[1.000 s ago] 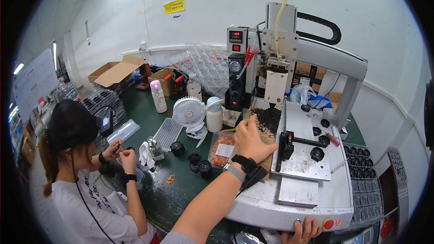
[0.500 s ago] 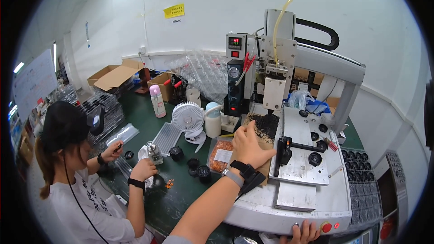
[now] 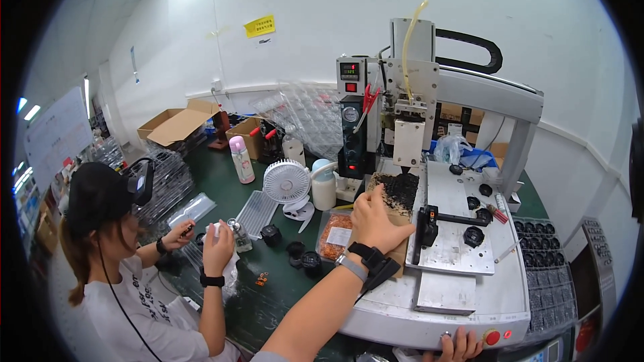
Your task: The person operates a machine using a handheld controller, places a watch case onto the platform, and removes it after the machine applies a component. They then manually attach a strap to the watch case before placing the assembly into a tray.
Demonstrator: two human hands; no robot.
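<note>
My left hand (image 3: 377,222) is held over a brown cardboard piece (image 3: 398,255) and a lump of black residue (image 3: 400,191), below the nozzle of a dispensing machine (image 3: 409,141). Its thumb sticks out to the right, away from the fingers; nothing shows in it. At the machine's front panel, my right hand (image 3: 461,346) has its fingertips against the lower edge, one beside a small button (image 3: 447,334). These fingers are apart and the palm is hidden. A white metal plate (image 3: 459,263) carries a black octagonal part (image 3: 473,236) and a black clamp bar (image 3: 456,217).
A red stop button (image 3: 492,337) is right of my right hand. A bag of orange bits (image 3: 335,236), black caps (image 3: 310,261) and a white fan (image 3: 286,184) stand left of my forearm. A co-worker (image 3: 127,275) sits at left beside a glass bottle (image 3: 240,234). Trays of black parts (image 3: 542,248) lie at right.
The whole view has shifted slightly. My hands keep nearly the same places on the machine. The co-worker's hand has left the glass bottle and lifted, with something white at its fingers.
</note>
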